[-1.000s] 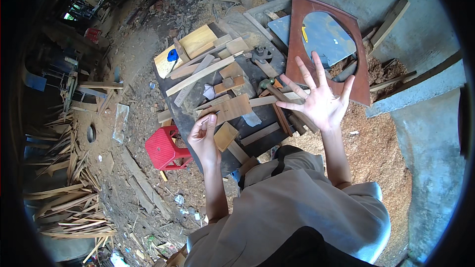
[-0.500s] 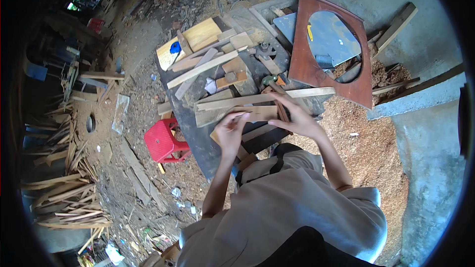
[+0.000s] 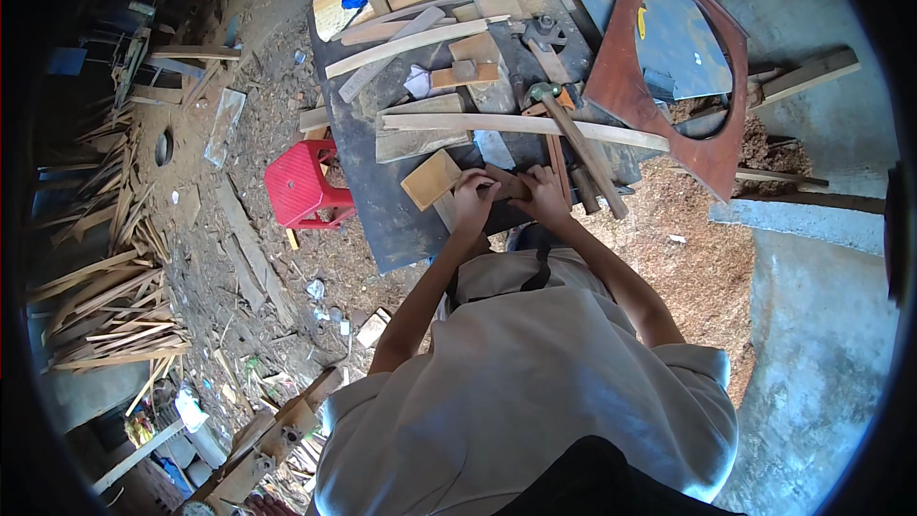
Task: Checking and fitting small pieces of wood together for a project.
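At the table's near edge, my left hand (image 3: 473,201) and my right hand (image 3: 544,199) are both closed on a small brown wooden block (image 3: 505,182), one at each end. Its underside and some of my fingertips are hidden. Just left of my left hand lies a square, yellowish piece of wood (image 3: 431,179). Beyond my hands a long pale wooden strip (image 3: 525,127) crosses the table, above a blue-grey flat piece (image 3: 494,149). A hammer (image 3: 576,141) with a wooden handle rests to the right of my right hand, its handle lying over the strip.
Boards and offcuts cover the dark table (image 3: 377,220), with a clamp-like metal tool (image 3: 544,33) at the back. A reddish-brown panel (image 3: 611,86) with an oval opening stands at right. A red stool (image 3: 301,182) is at left. Wood shavings (image 3: 702,277) cover the floor at right.
My right hand, earlier spread with fingers apart, has closed on the wooden block. Both hands have drawn closer together, and the view has shifted.
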Demonstrator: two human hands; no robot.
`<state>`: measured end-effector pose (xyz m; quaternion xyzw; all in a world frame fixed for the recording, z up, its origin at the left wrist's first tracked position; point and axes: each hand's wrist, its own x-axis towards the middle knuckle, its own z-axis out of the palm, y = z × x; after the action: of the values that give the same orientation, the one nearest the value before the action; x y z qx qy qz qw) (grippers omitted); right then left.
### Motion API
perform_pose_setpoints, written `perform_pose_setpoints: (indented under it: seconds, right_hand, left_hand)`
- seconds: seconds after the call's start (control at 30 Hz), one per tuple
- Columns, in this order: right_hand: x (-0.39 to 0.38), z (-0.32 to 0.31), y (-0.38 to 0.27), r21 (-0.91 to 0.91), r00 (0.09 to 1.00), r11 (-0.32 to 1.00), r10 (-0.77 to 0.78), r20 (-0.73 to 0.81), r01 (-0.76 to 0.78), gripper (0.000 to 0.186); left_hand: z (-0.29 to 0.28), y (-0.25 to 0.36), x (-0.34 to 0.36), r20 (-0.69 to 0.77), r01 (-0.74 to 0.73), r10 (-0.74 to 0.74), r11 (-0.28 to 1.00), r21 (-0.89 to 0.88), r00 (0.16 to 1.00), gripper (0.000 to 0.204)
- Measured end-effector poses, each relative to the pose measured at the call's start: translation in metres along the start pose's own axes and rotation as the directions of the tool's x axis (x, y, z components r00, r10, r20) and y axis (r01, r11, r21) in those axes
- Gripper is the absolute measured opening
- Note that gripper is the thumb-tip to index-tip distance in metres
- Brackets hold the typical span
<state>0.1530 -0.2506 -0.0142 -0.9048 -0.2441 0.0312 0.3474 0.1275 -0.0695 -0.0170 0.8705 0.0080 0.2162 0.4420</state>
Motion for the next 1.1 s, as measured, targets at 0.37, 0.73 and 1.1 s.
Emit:
perform_pose_setpoints:
  seconds: [0.37, 0.73, 1.1]
  right_hand:
    - [-0.012, 0.006, 0.012, 0.156, 0.995, 0.985, -0.060, -0.080, 0.072, 0.061]
    - [-0.013, 0.013, 0.020, 0.175, 0.996, 0.984, -0.026, -0.086, 0.041, 0.052]
    - [-0.011, 0.014, 0.023, 0.194, 0.998, 0.980, -0.027, -0.056, 0.038, 0.052]
  left_hand:
    - [0.010, -0.002, 0.006, 0.309, 0.093, -0.061, 0.992, -0.088, 0.949, 0.012]
    - [0.006, -0.006, 0.019, 0.435, 0.069, -0.019, 0.993, -0.099, 0.900, 0.012]
    - [0.004, -0.002, 0.020, 0.444, 0.077, -0.035, 0.994, -0.077, 0.896, 0.012]
